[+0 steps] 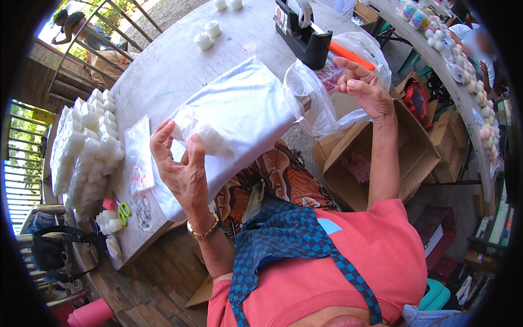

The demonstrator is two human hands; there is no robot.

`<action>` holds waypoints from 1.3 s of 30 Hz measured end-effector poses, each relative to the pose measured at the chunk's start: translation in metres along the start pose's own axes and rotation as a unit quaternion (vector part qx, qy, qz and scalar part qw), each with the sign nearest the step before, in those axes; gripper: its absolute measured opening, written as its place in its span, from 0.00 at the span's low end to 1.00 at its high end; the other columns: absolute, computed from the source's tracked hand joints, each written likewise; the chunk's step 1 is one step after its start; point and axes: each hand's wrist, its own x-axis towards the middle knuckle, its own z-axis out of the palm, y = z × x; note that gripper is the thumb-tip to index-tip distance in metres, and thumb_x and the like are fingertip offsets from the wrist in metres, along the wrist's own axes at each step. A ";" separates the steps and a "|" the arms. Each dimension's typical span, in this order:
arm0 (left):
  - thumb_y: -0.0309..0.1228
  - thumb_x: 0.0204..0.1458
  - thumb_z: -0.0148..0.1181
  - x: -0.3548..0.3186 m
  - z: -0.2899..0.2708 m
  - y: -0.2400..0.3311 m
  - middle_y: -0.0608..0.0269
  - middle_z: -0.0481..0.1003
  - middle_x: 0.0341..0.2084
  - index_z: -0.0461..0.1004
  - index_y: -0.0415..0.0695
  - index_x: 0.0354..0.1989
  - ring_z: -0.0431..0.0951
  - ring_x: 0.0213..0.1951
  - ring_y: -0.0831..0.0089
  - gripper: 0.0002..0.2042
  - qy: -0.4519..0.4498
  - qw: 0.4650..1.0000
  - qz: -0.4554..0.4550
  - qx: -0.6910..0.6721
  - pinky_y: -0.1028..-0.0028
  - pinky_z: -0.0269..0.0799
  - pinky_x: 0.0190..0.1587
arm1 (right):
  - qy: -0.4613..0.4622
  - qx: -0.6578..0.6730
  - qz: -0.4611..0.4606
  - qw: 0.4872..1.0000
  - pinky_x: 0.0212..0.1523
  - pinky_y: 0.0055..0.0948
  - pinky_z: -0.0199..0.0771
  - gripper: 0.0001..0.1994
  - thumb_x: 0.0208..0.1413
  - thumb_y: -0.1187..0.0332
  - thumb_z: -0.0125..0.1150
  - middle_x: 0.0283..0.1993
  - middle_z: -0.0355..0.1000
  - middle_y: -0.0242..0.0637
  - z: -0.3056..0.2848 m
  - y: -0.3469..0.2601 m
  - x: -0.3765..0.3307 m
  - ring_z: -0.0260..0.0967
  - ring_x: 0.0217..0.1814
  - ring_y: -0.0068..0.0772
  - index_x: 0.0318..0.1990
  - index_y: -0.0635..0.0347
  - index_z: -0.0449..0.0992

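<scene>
Grey table (pixel 180 65): long worn top, far end runs out of view at the upper edge.

Clear plastic bag (pixel 239 117): large, packed with white pieces, held above the table's near edge. Long axis runs from the near left corner region up toward the tape dispenser; open, crumpled mouth (pixel 318 101) points to the far right, closed bottom points down toward the person's lap. Individual pieces inside are hard to make out through the film.

Stacks of white pieces (pixel 87 147): rows along the table's left edge, partly washed out by sunlight.

Cardboard box (pixel 381 158): open, on the floor off the table's right side, contents unclear.

Tape dispenser (pixel 302 30): black, near the far right edge, top cut off.

Small flat packet (pixel 139 155): lies between the stacks and the bag.

Left hand (pixel 185 169): grasping the bag's lower end, thumb and fingers pinched into the film, palm turned away; gold bracelet at the wrist.

Right hand (pixel 365 87): raised, fingers curled, pinching the bag's mouth film.

Green-handled scissors (pixel 124 211): near the table's near left corner, beside small white caps.
</scene>
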 end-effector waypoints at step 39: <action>0.25 0.37 0.70 -0.027 0.009 -0.006 0.48 0.68 0.52 0.70 0.42 0.50 0.71 0.54 0.55 0.27 0.094 0.973 0.176 0.114 0.61 0.71 0.53 | -0.257 -0.363 0.247 0.861 0.27 0.20 0.64 0.22 0.57 0.59 0.60 0.23 0.67 0.24 0.160 -0.058 0.097 0.63 0.25 0.14 0.52 0.69 0.76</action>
